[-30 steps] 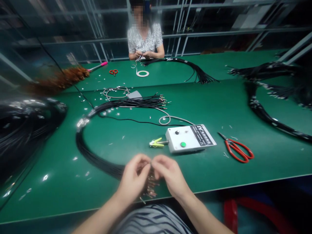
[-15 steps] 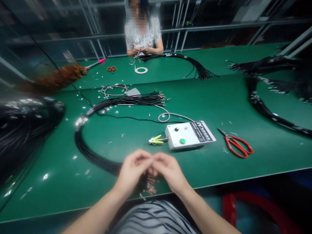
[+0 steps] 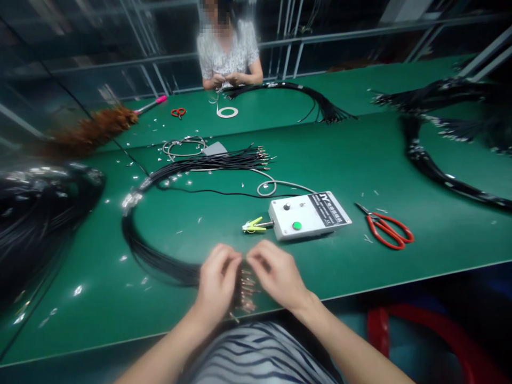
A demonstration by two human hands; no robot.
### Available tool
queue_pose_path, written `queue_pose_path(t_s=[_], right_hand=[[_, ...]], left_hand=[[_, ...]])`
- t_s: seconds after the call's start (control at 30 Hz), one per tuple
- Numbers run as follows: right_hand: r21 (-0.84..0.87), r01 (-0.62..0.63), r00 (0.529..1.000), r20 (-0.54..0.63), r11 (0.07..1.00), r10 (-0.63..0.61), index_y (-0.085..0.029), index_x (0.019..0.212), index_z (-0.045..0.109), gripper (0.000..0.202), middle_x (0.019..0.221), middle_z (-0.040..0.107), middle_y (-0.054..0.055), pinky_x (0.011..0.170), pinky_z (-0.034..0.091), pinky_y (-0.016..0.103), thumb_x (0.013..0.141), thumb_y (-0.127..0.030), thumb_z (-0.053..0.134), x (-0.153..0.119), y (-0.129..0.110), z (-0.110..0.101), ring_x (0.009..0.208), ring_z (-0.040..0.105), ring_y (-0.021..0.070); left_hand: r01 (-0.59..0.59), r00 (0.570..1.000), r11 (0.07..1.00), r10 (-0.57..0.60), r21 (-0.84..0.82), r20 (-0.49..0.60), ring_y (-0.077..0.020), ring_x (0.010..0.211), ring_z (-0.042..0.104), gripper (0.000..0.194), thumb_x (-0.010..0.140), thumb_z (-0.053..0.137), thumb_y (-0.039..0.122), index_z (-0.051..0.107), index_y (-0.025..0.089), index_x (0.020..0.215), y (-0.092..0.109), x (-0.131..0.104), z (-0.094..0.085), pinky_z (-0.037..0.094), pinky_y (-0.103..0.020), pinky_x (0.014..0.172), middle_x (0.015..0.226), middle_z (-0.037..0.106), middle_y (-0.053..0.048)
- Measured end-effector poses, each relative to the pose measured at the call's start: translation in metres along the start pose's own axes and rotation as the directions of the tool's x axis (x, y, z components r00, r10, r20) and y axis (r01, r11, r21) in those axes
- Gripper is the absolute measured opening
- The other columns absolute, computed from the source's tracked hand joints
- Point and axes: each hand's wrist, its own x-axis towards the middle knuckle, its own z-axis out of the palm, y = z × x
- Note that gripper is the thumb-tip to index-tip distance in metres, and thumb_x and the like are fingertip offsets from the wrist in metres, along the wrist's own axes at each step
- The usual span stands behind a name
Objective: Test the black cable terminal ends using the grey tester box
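Note:
My left hand [image 3: 218, 277] is closed over the near end of a bundle of black wires [image 3: 168, 261], fingertips pinched. Copper-coloured wire tips [image 3: 247, 290] stick out to the right, past this hand. Close by, my right hand [image 3: 276, 274] has thumb and fingers pinched together; whatever lies between them is too small or blurred to make out. A narrow gap separates the two sets of fingertips. The bundle curves round to the left, is wrapped in clear tape [image 3: 132, 200], and its far end [image 3: 260, 157] points right. Beyond my hands stands a white control box [image 3: 298, 218] with a yellow-green clip [image 3: 254, 225].
Red-handled scissors [image 3: 388, 229] lie right of the box. More wire bundles [image 3: 440, 178] are at the right, and a dark heap [image 3: 44, 213] at the left. Across the green table [image 3: 340, 160], a co-worker [image 3: 230, 53] handles white tape near a tape roll [image 3: 227, 112].
My hands have come apart slightly at the fingertips, the right one shifting a little to the right. More of the copper-coloured tips shows between them. The whole view has shifted slightly.

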Motion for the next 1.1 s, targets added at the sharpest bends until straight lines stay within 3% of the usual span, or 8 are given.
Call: queue_pose_path(t_s=[0.1,0.2,0.33,0.43,0.6,0.7,0.87,1.1], right_hand=[[-0.131,0.028,1.0,-0.001,0.991,-0.028,-0.021,0.101,0.064,0.011,0.094,0.068,0.002,0.072,0.042,0.029,0.091,-0.025,0.061,0.0,0.0,-0.004,0.076,0.062,0.0149],[-0.28,0.15,0.988,0.001,0.948,-0.156,-0.021,0.1,0.066,0.011,0.091,0.07,0.002,0.071,0.037,0.031,0.092,-0.027,0.062,0.005,-0.005,-0.008,0.078,0.062,0.0167],[-0.389,0.318,0.945,0.049,0.865,-0.325,-0.021,0.083,0.066,0.023,0.073,0.067,-0.001,0.065,0.03,0.032,0.098,-0.019,0.048,0.01,-0.009,-0.011,0.067,0.058,0.0157],[-0.45,0.337,0.937,0.078,0.827,-0.339,-0.02,0.08,0.065,0.026,0.071,0.066,0.0,0.065,0.029,0.033,0.098,-0.02,0.046,0.012,-0.007,-0.019,0.065,0.057,0.016],[-0.594,0.236,0.96,0.021,0.769,-0.278,-0.018,0.098,0.066,0.009,0.096,0.073,0.003,0.074,0.033,0.034,0.094,-0.022,0.058,0.033,-0.002,-0.04,0.087,0.062,0.0198],[-0.692,0.235,0.968,0.103,0.683,-0.229,-0.017,0.112,0.063,0.028,0.113,0.07,0.007,0.083,0.032,0.038,0.086,-0.025,0.07,0.054,0.004,-0.044,0.104,0.058,0.025],[-0.745,0.288,0.957,0.246,0.601,-0.154,-0.019,0.088,0.066,0.003,0.09,0.073,0.004,0.079,0.027,0.039,0.086,-0.021,0.068,0.074,0.014,-0.039,0.093,0.057,0.0238],[-0.72,0.302,0.953,0.235,0.625,-0.19,-0.02,0.074,0.064,0.015,0.075,0.07,0.002,0.082,0.026,0.04,0.088,-0.015,0.061,0.077,0.016,-0.04,0.081,0.056,0.021]], left_hand=[[0.028,1.0,1.0,-0.028,-0.011,0.006,-0.0162,0.08,0.056,0.015,0.094,0.053,0.018,0.061,0.018,0.082,0.0,0.002,-0.001,0.044,-0.026,0.07,0.084,0.058,-0.003],[0.001,0.998,0.999,-0.003,0.034,0.058,-0.016,0.079,0.056,0.015,0.095,0.051,0.016,0.06,0.018,0.082,0.001,0.004,-0.003,0.044,-0.026,0.069,0.084,0.057,-0.003],[-0.207,0.955,0.973,0.18,0.097,0.237,-0.0163,0.084,0.055,0.019,0.097,0.045,0.011,0.058,0.017,0.086,0.002,0.008,-0.01,0.045,-0.027,0.076,0.087,0.056,-0.004],[-0.282,0.923,0.955,0.244,0.09,0.298,-0.0167,0.086,0.055,0.021,0.097,0.042,0.009,0.058,0.017,0.087,0.003,0.014,-0.014,0.045,-0.027,0.078,0.089,0.056,-0.005],[-0.038,0.997,0.999,0.035,0.039,0.075,-0.0161,0.08,0.057,0.015,0.095,0.051,0.017,0.059,0.018,0.084,0.0,0.034,-0.013,0.045,-0.026,0.072,0.084,0.059,-0.003],[0.084,0.996,0.996,-0.082,-0.04,0.043,-0.0156,0.076,0.059,0.013,0.092,0.055,0.021,0.06,0.017,0.081,-0.006,0.048,-0.009,0.046,-0.025,0.069,0.081,0.06,-0.002],[0.154,0.988,0.985,-0.152,-0.073,0.032,-0.0149,0.071,0.059,0.011,0.087,0.059,0.022,0.061,0.017,0.077,-0.014,0.062,-0.003,0.045,-0.022,0.061,0.075,0.062,-0.001],[0.207,0.977,0.975,-0.203,-0.081,0.062,-0.0126,0.063,0.056,0.012,0.085,0.059,0.023,0.06,0.016,0.074,-0.018,0.072,0.003,0.04,-0.019,0.054,0.069,0.06,0.0]])
